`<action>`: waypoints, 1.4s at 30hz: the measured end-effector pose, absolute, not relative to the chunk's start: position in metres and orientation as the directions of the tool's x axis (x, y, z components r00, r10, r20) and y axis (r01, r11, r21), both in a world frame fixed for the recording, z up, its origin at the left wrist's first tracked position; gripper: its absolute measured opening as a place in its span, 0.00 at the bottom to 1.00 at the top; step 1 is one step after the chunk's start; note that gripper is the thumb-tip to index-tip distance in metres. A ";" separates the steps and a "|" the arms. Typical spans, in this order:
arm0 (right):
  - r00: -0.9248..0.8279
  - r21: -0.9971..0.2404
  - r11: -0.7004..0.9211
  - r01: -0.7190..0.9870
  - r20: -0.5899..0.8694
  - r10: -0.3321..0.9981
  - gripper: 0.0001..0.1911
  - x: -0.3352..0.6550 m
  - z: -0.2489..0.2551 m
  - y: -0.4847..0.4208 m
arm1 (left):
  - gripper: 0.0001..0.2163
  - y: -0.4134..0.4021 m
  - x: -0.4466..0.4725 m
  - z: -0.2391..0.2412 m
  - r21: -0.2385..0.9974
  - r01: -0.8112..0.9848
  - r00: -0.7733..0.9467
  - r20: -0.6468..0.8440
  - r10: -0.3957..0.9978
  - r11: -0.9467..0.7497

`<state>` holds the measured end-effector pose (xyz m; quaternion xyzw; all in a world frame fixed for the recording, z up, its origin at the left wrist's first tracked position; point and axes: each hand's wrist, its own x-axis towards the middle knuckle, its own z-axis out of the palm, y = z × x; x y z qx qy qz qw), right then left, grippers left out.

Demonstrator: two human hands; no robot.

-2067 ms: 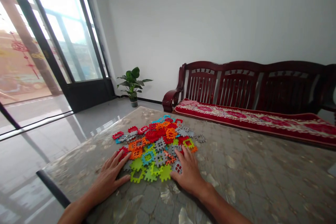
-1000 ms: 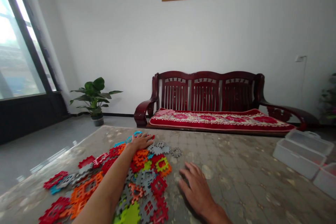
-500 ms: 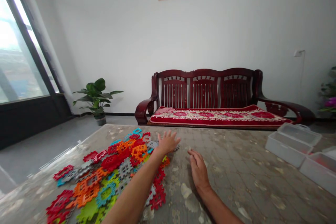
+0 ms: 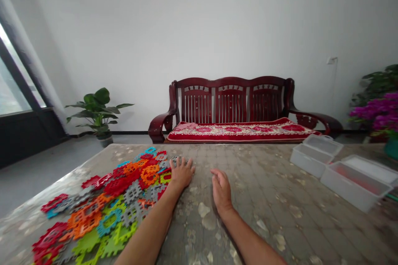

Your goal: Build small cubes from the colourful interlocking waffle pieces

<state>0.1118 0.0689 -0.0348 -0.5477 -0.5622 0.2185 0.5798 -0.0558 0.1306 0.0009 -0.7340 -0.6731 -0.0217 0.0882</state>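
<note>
Toothed plastic building pieces in red, orange, grey, lime green and blue lie in a loose, overlapping heap on the left half of the table. At the heap's right edge, my left hand is palm down with its fingers spread, touching or just beside the nearest grey pieces. My left forearm hides part of the heap's right side. My right hand rests on its edge on the tabletop, apart from the heap, palm turned left. Its fingers are together and slightly bent, with nothing visible in them.
Two clear plastic boxes with lids stand at the table's right, something red inside the nearer one. Purple flowers stand behind them. Beyond the patterned table are a dark wooden sofa and a potted plant.
The view has turned slightly right. My left hand and forearm have moved left against the heap, and the red pieces seen right of that forearm no longer show there. My right hand's fingers bend more.
</note>
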 end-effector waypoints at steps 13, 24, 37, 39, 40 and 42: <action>0.070 -0.729 0.299 0.616 0.429 0.901 0.20 0.183 -0.011 0.033 | 0.26 0.127 -0.054 0.015 -0.163 0.975 0.174 0.129 0.976 -0.153; 0.195 -0.739 0.227 0.634 0.436 0.878 0.21 0.219 -0.022 0.037 | 0.27 0.063 0.010 -0.015 -0.066 0.985 0.171 0.157 0.973 -0.162; 0.388 0.021 -0.446 0.895 0.456 0.801 0.22 0.410 0.070 0.067 | 0.24 0.056 0.004 -0.030 -0.035 0.968 0.250 0.221 0.943 -0.248; 0.417 0.103 -0.495 0.863 0.407 0.813 0.20 0.432 0.072 0.070 | 0.24 0.057 0.004 -0.032 -0.041 0.967 0.255 0.226 0.940 -0.252; 0.432 0.126 -0.508 0.852 0.377 0.819 0.19 0.440 0.071 0.072 | 0.24 0.058 0.004 -0.032 -0.045 0.966 0.257 0.223 0.941 -0.253; 0.452 0.145 -0.516 0.844 0.326 0.830 0.18 0.453 0.069 0.076 | 0.24 0.059 0.004 -0.033 -0.054 0.966 0.258 0.209 0.943 -0.252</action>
